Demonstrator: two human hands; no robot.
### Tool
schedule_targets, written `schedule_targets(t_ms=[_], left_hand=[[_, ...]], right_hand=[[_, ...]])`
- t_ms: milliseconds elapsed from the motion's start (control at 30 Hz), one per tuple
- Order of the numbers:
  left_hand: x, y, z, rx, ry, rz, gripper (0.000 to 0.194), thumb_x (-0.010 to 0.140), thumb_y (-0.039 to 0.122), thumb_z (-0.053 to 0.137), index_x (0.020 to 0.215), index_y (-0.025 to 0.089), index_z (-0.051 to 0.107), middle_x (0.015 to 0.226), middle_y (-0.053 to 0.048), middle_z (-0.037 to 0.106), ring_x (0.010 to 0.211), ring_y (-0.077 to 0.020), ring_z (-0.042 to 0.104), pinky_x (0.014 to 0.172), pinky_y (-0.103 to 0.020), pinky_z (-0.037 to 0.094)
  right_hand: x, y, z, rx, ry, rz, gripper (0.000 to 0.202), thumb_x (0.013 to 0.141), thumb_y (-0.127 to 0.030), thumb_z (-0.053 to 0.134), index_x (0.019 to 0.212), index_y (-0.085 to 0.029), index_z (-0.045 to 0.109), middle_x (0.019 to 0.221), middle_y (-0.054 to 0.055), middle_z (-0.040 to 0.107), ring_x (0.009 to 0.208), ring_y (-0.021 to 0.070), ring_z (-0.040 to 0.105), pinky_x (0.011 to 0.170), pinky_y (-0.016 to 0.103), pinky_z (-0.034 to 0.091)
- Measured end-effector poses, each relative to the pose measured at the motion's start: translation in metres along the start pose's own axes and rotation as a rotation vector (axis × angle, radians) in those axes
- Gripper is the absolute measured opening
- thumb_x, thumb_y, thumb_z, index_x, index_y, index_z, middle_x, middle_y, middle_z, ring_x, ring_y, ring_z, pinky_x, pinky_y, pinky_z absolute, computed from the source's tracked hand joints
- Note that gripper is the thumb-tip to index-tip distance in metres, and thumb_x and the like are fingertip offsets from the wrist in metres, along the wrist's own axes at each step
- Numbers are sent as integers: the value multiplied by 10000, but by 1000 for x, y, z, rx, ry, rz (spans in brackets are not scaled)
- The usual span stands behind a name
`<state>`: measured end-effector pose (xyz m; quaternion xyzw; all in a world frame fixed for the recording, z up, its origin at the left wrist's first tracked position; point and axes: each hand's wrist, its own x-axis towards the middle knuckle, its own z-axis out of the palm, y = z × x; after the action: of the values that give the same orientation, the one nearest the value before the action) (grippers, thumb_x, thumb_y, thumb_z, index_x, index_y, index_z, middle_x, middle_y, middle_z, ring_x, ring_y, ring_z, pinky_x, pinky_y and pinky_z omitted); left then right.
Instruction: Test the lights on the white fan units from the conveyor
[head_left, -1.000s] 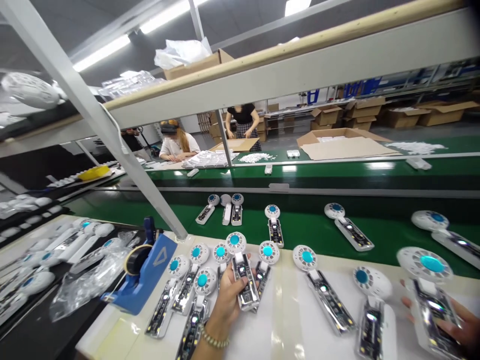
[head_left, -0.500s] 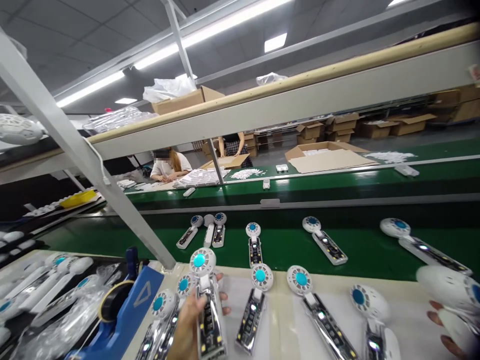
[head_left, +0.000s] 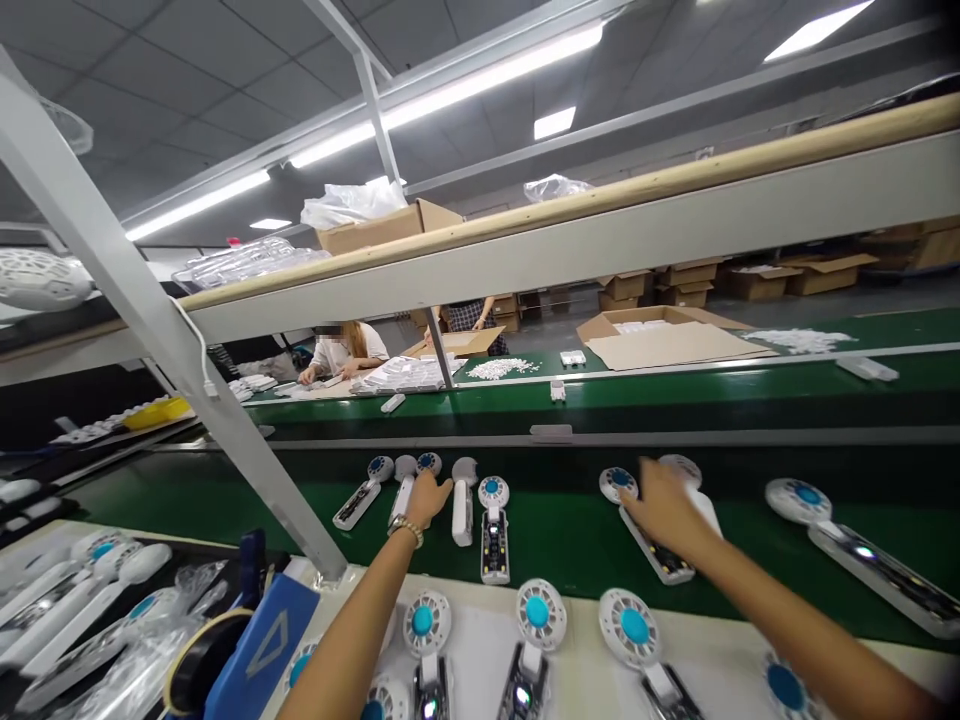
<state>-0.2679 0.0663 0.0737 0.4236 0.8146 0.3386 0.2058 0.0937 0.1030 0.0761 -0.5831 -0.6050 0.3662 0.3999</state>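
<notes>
We have both arms stretched forward now, over the white table (head_left: 585, 660) and out onto the green conveyor belt (head_left: 570, 540), whereas a moment ago both hands were back at the table edge, each wrapped around a white handheld fan with a teal hub. Our left hand (head_left: 427, 497), with its beaded bracelet, now lies on the belt with fingers loosely curled, touching the white fan unit lying face down (head_left: 463, 500) among the small cluster of fans there; we judge that the fan it carried has just been put down here, though we cannot tell whether the grip has fully let go. Our right hand (head_left: 664, 505) rests on top of another white fan with an open circuit-board handle (head_left: 660, 548), palm down, fingers spread over a second white fan head (head_left: 681, 468) behind it; its grip looks relaxed rather than clenched, but the fingertips are hidden. Further fans with teal hubs (head_left: 537, 611) wait in a row on the table just below our arms, and a blue tape dispenser (head_left: 255, 650) stands at the left.
</notes>
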Motion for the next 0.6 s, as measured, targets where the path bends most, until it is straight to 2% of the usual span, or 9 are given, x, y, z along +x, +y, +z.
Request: schedule_targets(t_ms=[33,133,200,233,333,400,467,533,600], left_hand=[[8,-8,-4,75,10,-9,292,790,299,594,991,97,530,1081,-121,541,1021,-249,504,854,-398,401],[27,-30,-17,265,-23,-56,243,828,289,558,1007,126,546,1085,-84,534,998,-225,512,861,-432,409],[36,-38,-23,351,-57,-91,246,828,296,562,1009,130,552,1065,-78,545,982,-223,524,844,-426,427],[41,-40,-24,379,-64,-107,252,830,294,560,1023,133,548,1071,-78,543,981,-223,526,838,-425,434],[50,-41,-24,403,-58,-147,285,837,277,552,1081,133,520,1107,-90,524,981,-223,528,826,-422,451],[52,-41,-24,365,-68,-163,283,836,273,555,1078,130,522,1090,-88,531,960,-217,539,803,-401,467],[48,-41,-25,283,-100,-168,237,839,283,551,1019,129,549,1021,-68,561,901,-200,563,763,-371,484],[39,-40,-27,165,-125,-157,217,823,300,569,916,104,573,916,-60,593,833,-199,585,723,-349,494],[21,-38,-31,11,-135,-120,248,780,317,616,850,85,566,842,-75,612,795,-214,602,697,-331,498]], right_hand=[[-4,-12,27,-192,-213,-93,644,706,-308,556,1253,-22,374,1372,263,305,1291,357,220,1027,453,182],[-23,-43,108,-240,-480,-83,643,699,-354,588,1222,-17,421,1191,255,525,1120,377,472,926,443,351],[-36,-59,156,-250,-581,-17,708,641,-322,649,1227,-7,406,1177,264,531,1071,400,505,884,452,390],[-42,-64,175,-254,-599,18,745,621,-274,666,1248,0,372,1247,283,461,1111,410,467,902,454,376],[-48,-75,209,-235,-625,95,752,590,-125,649,1271,-56,339,1340,242,357,1226,380,339,955,414,337],[-44,-78,210,-191,-699,153,656,560,-89,643,1183,-80,438,1211,209,496,1171,378,410,898,440,391],[-36,-78,194,-106,-826,221,432,563,-110,629,988,-78,556,928,157,627,971,356,567,745,441,480],[-32,-76,160,11,-931,267,205,616,-164,591,808,-93,588,705,77,622,756,265,632,616,361,512],[-39,-70,114,134,-951,269,145,676,-221,556,780,-121,574,674,24,596,693,173,623,602,267,505]])
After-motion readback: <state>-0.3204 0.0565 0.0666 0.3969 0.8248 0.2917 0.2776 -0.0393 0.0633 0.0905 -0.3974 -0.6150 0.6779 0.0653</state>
